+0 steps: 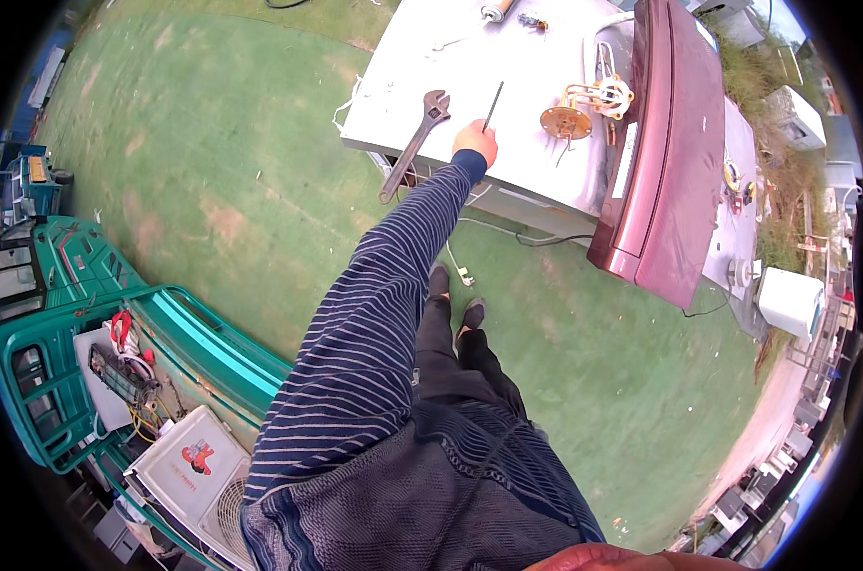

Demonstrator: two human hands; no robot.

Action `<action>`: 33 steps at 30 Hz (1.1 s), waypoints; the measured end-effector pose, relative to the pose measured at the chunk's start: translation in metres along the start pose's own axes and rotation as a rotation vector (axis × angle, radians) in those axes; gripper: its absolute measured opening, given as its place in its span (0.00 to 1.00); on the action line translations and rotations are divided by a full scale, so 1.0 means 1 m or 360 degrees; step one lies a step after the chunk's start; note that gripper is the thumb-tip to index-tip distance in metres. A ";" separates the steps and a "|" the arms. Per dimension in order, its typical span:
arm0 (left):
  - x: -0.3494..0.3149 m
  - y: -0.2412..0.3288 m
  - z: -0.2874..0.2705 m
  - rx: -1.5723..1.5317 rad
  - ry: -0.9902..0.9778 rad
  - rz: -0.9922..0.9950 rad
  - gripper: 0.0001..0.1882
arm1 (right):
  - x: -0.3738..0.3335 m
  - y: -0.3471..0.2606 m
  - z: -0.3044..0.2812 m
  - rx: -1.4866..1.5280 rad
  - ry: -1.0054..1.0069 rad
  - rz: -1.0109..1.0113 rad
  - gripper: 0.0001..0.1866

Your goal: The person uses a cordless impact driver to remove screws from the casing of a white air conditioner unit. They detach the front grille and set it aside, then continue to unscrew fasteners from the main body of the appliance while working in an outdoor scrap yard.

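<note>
My left hand point(476, 143), in a navy sleeve with white stripes, is closed at the near edge of a white work surface point(517, 57). From its fist a thin dark rod point(494, 103), like a screwdriver shaft, points away from me; any handle is hidden in the fingers. Just left of the hand lies a large adjustable wrench point(416, 145), its handle overhanging the edge. To the right is a heating element with a round brass flange point(565, 123) and bent tubes, leaning near a maroon panel point(664, 143). My right hand is out of view.
A white plug on a cord point(465, 276) lies on the green ground by my shoes. At lower left stands a teal cargo tricycle point(79, 276) loaded with a white box point(188, 466). A cylindrical can point(496, 10) sits at the far side. A white container point(790, 303) stands right.
</note>
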State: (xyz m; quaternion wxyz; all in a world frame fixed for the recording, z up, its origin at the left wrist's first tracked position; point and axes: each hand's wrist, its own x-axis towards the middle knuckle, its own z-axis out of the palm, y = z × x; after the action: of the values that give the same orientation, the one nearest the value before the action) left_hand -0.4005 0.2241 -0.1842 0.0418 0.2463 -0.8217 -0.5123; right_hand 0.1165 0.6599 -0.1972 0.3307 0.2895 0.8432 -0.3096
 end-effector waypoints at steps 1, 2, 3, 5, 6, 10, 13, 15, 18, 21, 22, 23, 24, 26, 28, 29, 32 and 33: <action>-0.004 0.016 -0.005 -0.0245 -0.0012 -0.0086 0.12 | 0.003 -0.003 -0.002 0.0039 0.0010 0.0019 0.09; -0.007 0.023 -0.007 -0.0488 -0.0021 -0.0180 0.12 | 0.009 -0.005 -0.006 0.0075 0.0015 0.0034 0.09; 0.003 -0.006 -0.022 -0.0572 0.0185 -0.0008 0.12 | 0.019 -0.016 -0.013 0.0088 -0.0031 -0.0006 0.09; -0.004 -0.028 -0.046 -0.0969 0.0252 -0.0186 0.13 | 0.039 -0.028 -0.020 0.0180 -0.0064 -0.0013 0.08; -0.025 -0.011 -0.057 -0.1259 0.0162 -0.0518 0.12 | 0.046 -0.029 -0.022 0.0257 -0.0048 0.0020 0.08; -0.113 -0.018 -0.148 -0.1520 0.0360 -0.1039 0.16 | 0.088 -0.056 -0.024 0.0490 -0.0189 0.0023 0.08; -0.168 -0.059 -0.205 -0.1907 0.0683 -0.1372 0.13 | 0.116 -0.092 -0.029 0.0577 -0.0321 -0.0072 0.05; -0.204 -0.056 -0.235 -0.2175 0.0877 -0.1315 0.11 | 0.140 -0.115 -0.026 0.0572 -0.0379 -0.0242 0.05; -0.234 -0.030 -0.234 -0.2310 0.1019 -0.1189 0.12 | 0.144 -0.186 -0.031 0.0434 -0.0514 -0.0549 0.10; -0.262 -0.025 -0.218 -0.2519 0.1089 -0.1168 0.13 | 0.105 -0.275 -0.050 0.0179 -0.0807 -0.0990 0.14; -0.266 -0.020 -0.213 -0.2609 0.1099 -0.1170 0.14 | 0.085 -0.303 -0.057 0.0115 -0.0884 -0.1139 0.16; -0.273 -0.012 -0.209 -0.2699 0.1231 -0.1126 0.14 | 0.069 -0.327 -0.064 0.0037 -0.0986 -0.1203 0.17; -0.273 0.002 -0.205 -0.2784 0.1328 -0.1084 0.15 | 0.052 -0.348 -0.070 -0.0024 -0.1062 -0.1262 0.18; -0.270 0.017 -0.198 -0.2924 0.1329 -0.0987 0.15 | 0.019 -0.375 -0.076 -0.0015 -0.1151 -0.1362 0.19; -0.271 0.023 -0.202 -0.3011 0.1248 -0.0830 0.15 | -0.015 -0.397 -0.071 0.0105 -0.1276 -0.1469 0.18; -0.268 0.025 -0.202 -0.3065 0.1254 -0.0788 0.13 | -0.026 -0.403 -0.068 0.0131 -0.1350 -0.1506 0.18; -0.267 0.059 -0.207 -0.2994 0.1307 -0.0790 0.11 | -0.042 -0.412 -0.057 0.0201 -0.1421 -0.1579 0.18; -0.269 0.060 -0.203 -0.2931 0.1215 -0.0767 0.11 | -0.045 -0.414 -0.055 0.0205 -0.1458 -0.1534 0.18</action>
State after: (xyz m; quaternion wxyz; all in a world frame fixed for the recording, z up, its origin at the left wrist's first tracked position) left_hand -0.1218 0.1992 0.0130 0.3693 0.4238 0.0298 -0.8265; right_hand -0.1636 0.4209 0.0057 0.4621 -0.2611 0.6325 -0.5641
